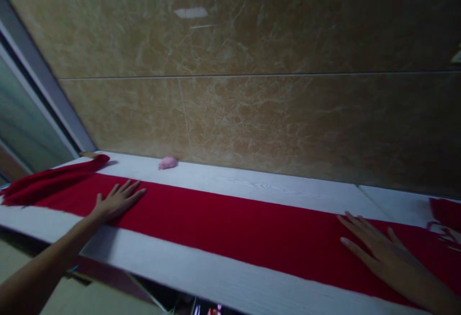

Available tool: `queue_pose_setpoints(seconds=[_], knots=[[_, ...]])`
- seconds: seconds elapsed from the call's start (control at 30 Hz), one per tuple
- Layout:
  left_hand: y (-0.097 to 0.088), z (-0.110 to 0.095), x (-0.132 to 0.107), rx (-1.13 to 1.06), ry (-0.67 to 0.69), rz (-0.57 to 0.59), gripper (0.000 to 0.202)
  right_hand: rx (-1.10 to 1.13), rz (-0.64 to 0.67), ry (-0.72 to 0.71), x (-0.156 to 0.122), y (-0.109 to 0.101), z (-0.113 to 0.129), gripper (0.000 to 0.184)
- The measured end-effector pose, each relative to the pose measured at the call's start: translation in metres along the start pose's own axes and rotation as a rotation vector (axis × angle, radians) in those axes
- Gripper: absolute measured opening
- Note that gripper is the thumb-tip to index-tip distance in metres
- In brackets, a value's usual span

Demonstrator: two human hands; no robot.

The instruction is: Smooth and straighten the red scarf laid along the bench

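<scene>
A long red scarf (230,226) lies stretched flat along a white table (201,267). My left hand (118,199) rests palm down on the scarf near its left part, fingers spread flat. My right hand (385,252) lies palm down on the scarf toward the right end, fingers spread as well. The scarf's left end (46,183) is bunched in folds at the table's left edge. Its fringed right end (444,224) reaches the right side of the view.
A small pink object (167,163) sits on the table against the brown marble wall (252,89). A grey frame (39,89) runs up the left. Dark objects lie below the table's front edge (201,308).
</scene>
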State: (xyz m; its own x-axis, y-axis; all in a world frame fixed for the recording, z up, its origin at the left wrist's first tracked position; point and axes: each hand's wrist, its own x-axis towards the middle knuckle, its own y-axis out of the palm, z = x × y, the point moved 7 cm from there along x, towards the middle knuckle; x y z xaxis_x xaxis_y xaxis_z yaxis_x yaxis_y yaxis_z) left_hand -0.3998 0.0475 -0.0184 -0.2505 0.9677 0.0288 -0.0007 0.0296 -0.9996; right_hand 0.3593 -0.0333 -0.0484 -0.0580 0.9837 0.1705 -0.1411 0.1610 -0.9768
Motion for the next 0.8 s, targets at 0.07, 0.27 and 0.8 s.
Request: queue_pose_setpoints(seconds=[0.07, 0.27, 0.8], knots=[[0.003, 0.001, -0.001, -0.020, -0.081, 0.081, 0.069, 0.028, -0.033, -0.022, 0.002, 0.003, -0.004, 0.071], [0.003, 0.001, 0.004, -0.042, -0.104, 0.096, 0.076, 0.084, 0.064, -0.069, 0.005, 0.025, -0.003, 0.080], [0.012, 0.007, 0.003, 0.148, 0.047, 0.086, 0.078, 0.069, 0.019, -0.010, 0.010, -0.007, 0.033, 0.083]])
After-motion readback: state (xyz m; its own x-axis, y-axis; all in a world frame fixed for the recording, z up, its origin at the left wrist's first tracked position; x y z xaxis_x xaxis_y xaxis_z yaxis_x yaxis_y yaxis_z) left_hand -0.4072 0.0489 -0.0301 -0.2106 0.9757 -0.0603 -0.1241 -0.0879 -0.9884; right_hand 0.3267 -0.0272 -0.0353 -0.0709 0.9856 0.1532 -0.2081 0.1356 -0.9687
